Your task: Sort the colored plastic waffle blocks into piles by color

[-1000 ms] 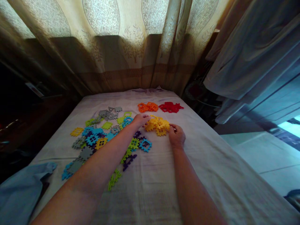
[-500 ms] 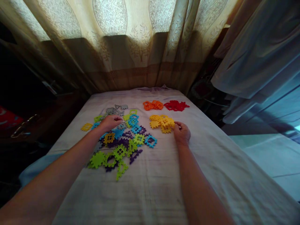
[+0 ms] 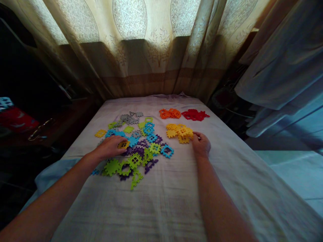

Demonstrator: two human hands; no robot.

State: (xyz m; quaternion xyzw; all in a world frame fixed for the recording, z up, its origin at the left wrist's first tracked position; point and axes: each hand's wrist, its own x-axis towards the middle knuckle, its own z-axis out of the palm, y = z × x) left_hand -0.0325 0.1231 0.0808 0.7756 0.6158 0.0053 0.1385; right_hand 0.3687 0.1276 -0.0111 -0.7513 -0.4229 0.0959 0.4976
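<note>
My left hand [image 3: 111, 147] reaches over the left side of a mixed pile of toothed plastic pieces, its fingers closed around a yellow-orange window piece [image 3: 123, 144]. Lime green pieces [image 3: 135, 160], blue pieces [image 3: 151, 137] and purple pieces [image 3: 150, 165] lie around it. On the right, my right hand [image 3: 201, 144] pinches the right edge of a yellow cluster of pieces [image 3: 182, 131].
Behind the yellow cluster lie an orange heap [image 3: 170, 113] and a red heap [image 3: 195, 115]. Grey pieces [image 3: 130, 118] are at the pile's back. A single yellow piece [image 3: 100, 133] lies far left. A curtain [image 3: 156, 77] hangs beyond the cloth-covered surface [image 3: 166, 201].
My left hand has moved nearer to me, from the pile's back to the yellow-orange window piece, and has closed on it. My right hand still holds the yellow cluster's edge.
</note>
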